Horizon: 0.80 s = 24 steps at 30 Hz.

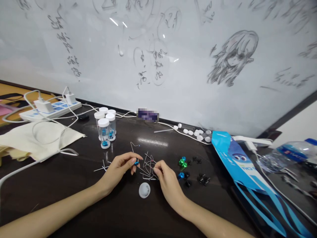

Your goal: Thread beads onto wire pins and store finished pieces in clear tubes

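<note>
My left hand (125, 165) pinches a small shiny blue round part (136, 163) between thumb and fingertips. Just to the right, my right hand (167, 180) has its thumb and forefinger closed at the edge of a heap of bent metal wires (148, 165); whether a wire is in that pinch is hidden. In front of the heap lies a small round translucent cap (144, 190). Another bent wire (132, 145) lies behind my left fingers, and a few short metal pieces (104, 167) rest left of that hand.
Several clear white-capped tubes (104, 134) with blue parts inside stand behind my left hand. Green parts (182, 162), blue parts (181, 175) and black parts (203, 178) lie to the right. Farther out are white caps (196, 133), a blue bag (230, 158), a bottle (294, 152) and a power strip (53, 110).
</note>
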Tool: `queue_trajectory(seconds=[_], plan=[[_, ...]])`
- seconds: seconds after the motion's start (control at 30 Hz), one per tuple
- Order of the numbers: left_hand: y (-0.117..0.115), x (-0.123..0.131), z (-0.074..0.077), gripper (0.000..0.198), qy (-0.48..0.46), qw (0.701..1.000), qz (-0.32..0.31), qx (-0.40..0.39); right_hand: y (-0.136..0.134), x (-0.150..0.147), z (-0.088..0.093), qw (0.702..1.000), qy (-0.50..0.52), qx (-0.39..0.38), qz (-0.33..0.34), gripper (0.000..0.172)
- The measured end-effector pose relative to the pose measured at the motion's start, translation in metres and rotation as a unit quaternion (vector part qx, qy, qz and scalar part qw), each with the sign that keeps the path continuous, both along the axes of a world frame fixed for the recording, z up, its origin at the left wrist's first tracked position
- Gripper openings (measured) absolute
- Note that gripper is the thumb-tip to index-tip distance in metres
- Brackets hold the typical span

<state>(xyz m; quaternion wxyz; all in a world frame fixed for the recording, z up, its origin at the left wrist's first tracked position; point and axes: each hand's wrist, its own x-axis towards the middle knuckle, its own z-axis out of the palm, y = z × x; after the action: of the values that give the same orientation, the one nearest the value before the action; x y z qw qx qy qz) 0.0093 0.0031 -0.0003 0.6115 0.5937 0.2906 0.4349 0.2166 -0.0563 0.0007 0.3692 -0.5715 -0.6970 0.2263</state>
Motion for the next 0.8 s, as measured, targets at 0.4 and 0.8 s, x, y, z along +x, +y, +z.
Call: queue_trajectory(seconds=[0.4,0.8], plan=[[0.0014,0.0011,0.0009,0.013,0.012,1.000,0.013,-0.025,0.0036,0.0038,-0.0019,0.999,0.029,0.042,-0.011,0.028],[0.0014,-0.0001,0.0014,0.018,0.034,0.997,0.065,-0.035,0.0043,0.0025,-0.0016,1.000,0.012,0.024,0.001,0.035]])
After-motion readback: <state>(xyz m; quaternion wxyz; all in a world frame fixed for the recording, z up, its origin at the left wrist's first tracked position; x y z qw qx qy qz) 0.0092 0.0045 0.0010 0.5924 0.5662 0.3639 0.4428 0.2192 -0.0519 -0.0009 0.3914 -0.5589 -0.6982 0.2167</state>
